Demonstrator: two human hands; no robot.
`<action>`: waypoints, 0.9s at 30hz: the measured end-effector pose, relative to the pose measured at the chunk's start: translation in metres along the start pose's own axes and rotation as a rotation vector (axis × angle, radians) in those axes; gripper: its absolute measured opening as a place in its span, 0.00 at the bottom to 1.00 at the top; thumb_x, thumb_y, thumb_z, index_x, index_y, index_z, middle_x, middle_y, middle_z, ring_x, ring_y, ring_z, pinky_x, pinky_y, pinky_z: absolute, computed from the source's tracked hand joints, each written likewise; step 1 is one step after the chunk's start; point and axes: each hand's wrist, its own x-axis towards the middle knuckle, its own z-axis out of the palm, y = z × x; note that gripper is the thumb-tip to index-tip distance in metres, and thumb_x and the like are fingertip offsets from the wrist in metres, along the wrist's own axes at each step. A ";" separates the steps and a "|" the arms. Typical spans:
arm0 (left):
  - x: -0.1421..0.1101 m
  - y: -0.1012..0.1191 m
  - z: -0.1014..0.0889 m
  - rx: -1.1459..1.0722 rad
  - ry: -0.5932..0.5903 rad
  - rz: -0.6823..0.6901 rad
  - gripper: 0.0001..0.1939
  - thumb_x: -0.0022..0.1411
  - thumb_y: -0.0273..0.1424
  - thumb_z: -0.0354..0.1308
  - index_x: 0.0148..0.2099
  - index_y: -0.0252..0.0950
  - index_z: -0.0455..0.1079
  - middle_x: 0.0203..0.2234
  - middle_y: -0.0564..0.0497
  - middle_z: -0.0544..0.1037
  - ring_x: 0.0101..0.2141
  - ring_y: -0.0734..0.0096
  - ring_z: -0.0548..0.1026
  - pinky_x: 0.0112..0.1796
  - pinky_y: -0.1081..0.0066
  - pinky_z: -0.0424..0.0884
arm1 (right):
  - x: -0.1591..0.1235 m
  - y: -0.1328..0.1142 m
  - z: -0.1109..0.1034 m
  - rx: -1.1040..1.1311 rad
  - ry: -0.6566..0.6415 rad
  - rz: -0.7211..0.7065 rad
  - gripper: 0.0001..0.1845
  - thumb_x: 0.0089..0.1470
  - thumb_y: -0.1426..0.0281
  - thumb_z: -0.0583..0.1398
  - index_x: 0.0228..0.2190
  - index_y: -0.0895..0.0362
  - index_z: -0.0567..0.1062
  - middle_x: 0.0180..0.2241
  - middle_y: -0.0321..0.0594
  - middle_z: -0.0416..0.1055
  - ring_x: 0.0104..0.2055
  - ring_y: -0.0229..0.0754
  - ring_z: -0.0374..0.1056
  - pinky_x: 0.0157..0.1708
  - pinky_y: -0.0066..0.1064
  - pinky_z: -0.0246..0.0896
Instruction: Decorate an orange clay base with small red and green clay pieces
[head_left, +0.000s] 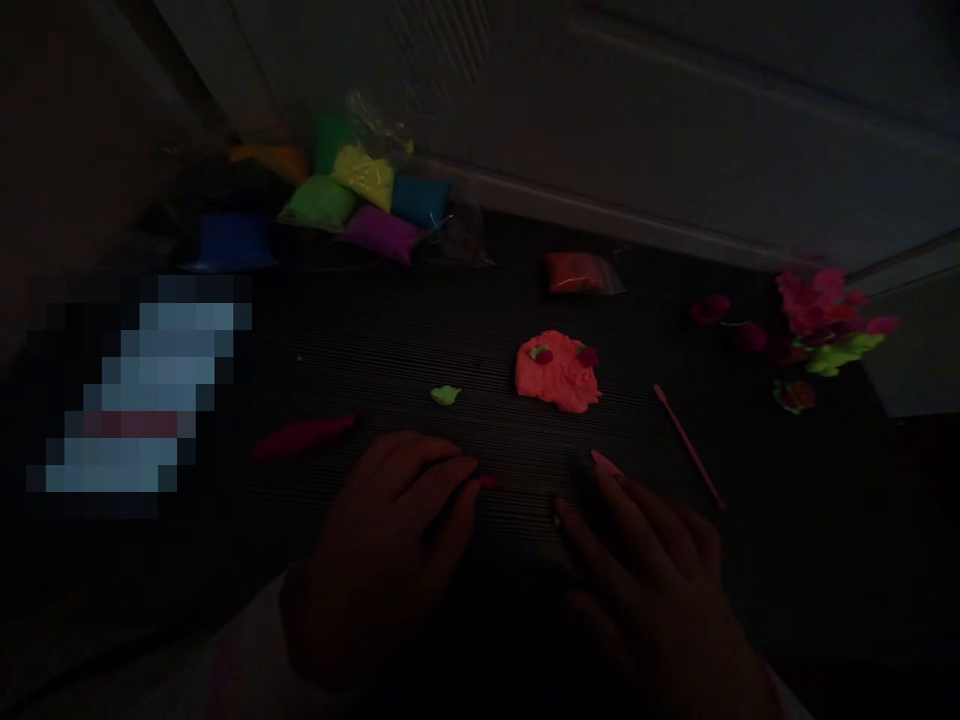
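My left hand [397, 540] is closed, with thumb and forefinger pinched at a small bit of magenta clay [487, 482] low over the dark tabletop. Across from it, my right hand [652, 570] has its fingers stretched out and apart, pointing down at the table. The tip of a pink modelling tool [606, 462] shows beside those fingers; the rest is hidden. A tiny pale green speck [556, 520] is at a right fingertip. Beyond both hands lies a flattened coral clay piece [556, 378] bearing two small red and green bits. A light green clay leaf [446, 396] lies left of it.
Bags of coloured clay [319, 203] are heaped at the back left; an orange bag [577, 273] lies alone. A magenta tool [304, 438] is at left, a thin pink stick [688, 445] at right. Clay flowers [821, 305] stand far right. A blurred bright panel [150, 390] is at left.
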 end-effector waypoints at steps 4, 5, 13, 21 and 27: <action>-0.001 0.000 0.000 0.000 0.000 0.002 0.06 0.57 0.24 0.52 0.37 0.31 0.68 0.33 0.48 0.72 0.36 0.70 0.68 0.39 0.69 0.67 | -0.003 0.001 0.001 0.003 0.002 -0.086 0.21 0.49 0.51 0.52 0.45 0.42 0.69 0.51 0.43 0.65 0.49 0.49 0.59 0.45 0.43 0.45; -0.001 0.000 0.000 0.004 -0.001 0.000 0.06 0.57 0.24 0.52 0.37 0.31 0.68 0.33 0.48 0.72 0.36 0.70 0.68 0.39 0.69 0.67 | -0.004 0.001 0.001 0.000 0.002 -0.089 0.21 0.49 0.51 0.53 0.45 0.41 0.69 0.51 0.42 0.65 0.49 0.49 0.59 0.45 0.43 0.44; 0.001 0.001 -0.001 0.019 -0.019 -0.011 0.06 0.57 0.25 0.51 0.38 0.32 0.68 0.33 0.49 0.72 0.36 0.70 0.68 0.39 0.69 0.67 | -0.004 -0.001 -0.002 0.022 0.019 -0.089 0.20 0.49 0.52 0.53 0.43 0.41 0.70 0.49 0.41 0.67 0.49 0.48 0.58 0.45 0.42 0.44; -0.002 0.001 -0.001 0.020 0.000 -0.002 0.06 0.57 0.24 0.52 0.37 0.31 0.68 0.33 0.48 0.72 0.36 0.70 0.68 0.39 0.69 0.67 | -0.005 -0.001 -0.001 0.003 0.004 -0.070 0.22 0.48 0.51 0.53 0.44 0.43 0.70 0.50 0.44 0.65 0.49 0.49 0.58 0.46 0.43 0.44; -0.001 0.001 0.000 0.014 -0.024 -0.012 0.06 0.57 0.25 0.52 0.38 0.32 0.68 0.33 0.49 0.72 0.37 0.70 0.68 0.39 0.68 0.68 | -0.005 -0.002 0.000 0.002 0.021 -0.076 0.22 0.50 0.50 0.51 0.44 0.42 0.70 0.50 0.42 0.66 0.49 0.49 0.58 0.46 0.43 0.44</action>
